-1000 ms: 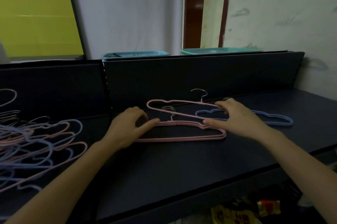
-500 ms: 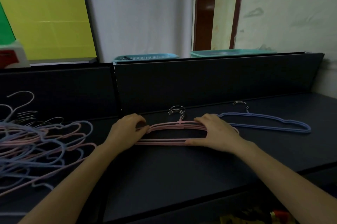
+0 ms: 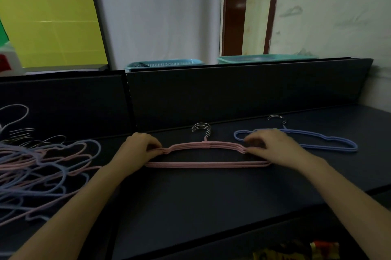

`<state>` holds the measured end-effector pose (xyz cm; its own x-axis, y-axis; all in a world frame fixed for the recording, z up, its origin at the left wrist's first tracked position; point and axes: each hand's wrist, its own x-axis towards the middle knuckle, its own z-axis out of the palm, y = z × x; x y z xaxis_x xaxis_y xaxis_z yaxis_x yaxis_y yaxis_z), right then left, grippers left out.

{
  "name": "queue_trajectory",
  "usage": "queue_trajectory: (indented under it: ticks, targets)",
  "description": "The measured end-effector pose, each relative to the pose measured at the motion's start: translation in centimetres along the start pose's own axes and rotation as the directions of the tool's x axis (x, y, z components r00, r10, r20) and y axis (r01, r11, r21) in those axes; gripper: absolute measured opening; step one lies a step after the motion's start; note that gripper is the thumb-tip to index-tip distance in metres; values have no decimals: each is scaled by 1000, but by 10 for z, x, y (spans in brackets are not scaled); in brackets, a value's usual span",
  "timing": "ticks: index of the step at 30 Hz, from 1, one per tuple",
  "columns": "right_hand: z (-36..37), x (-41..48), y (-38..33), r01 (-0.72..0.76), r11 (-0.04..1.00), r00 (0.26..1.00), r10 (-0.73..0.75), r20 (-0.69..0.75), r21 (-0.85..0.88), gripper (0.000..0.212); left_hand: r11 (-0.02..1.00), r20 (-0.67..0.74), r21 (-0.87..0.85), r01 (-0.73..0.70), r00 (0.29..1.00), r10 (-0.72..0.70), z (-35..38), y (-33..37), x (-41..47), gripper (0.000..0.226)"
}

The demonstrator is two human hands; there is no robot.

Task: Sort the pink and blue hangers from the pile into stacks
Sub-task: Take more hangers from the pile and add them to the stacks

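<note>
Pink hangers (image 3: 207, 164) — L grip (image 3: 137, 149), R grip (image 3: 275, 147).

From my seat I see both hands on the pink hangers (image 3: 203, 164), which lie flat in one stack in the middle of the dark tabletop (image 3: 211, 200), metal hooks pointing away. The left hand (image 3: 139, 149) pinches the stack's left shoulder; the right hand (image 3: 273, 145) has curled fingers on the right shoulder. Just beyond my right hand lie the blue hangers (image 3: 330, 148), also flat. A tangled pile (image 3: 42, 164) of pink and blue hangers sits at the left edge. Two teal baskets (image 3: 164, 64) show behind the dark back panel (image 3: 232, 94).
</note>
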<state>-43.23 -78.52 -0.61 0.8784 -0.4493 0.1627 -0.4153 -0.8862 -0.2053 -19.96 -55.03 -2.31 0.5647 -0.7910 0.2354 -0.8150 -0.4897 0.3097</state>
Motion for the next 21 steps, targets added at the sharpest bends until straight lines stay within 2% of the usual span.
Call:
queue_trajectory:
  ticks: [2, 5, 9, 17, 21]
  targets:
    - [-3, -2, 9, -57, 997, 998, 58, 23, -58, 34, 1000, -8, 8, 6, 1000, -6, 0, -2, 0, 22]
    - [-1, -4, 12, -113, 992, 992, 115, 49, -52, 27, 1000, -13, 8, 6, 1000, -6, -1, -4, 1, 20]
    - [5, -6, 8, -125, 988, 991, 121, -54, -95, 20, 1000, -29, -4, 5, 1000, -5, -2, -2, 1, 20]
    - [1, -5, 1, -163, 972, 986, 157, -50, -170, 20, 995, -36, -2, 98, 995, -98, -4, -3, 0, 15]
    - [2, -5, -4, -171, 968, 985, 167, -33, -182, 20, 996, -39, 8, 94, 995, -93, -4, -5, 1, 14]
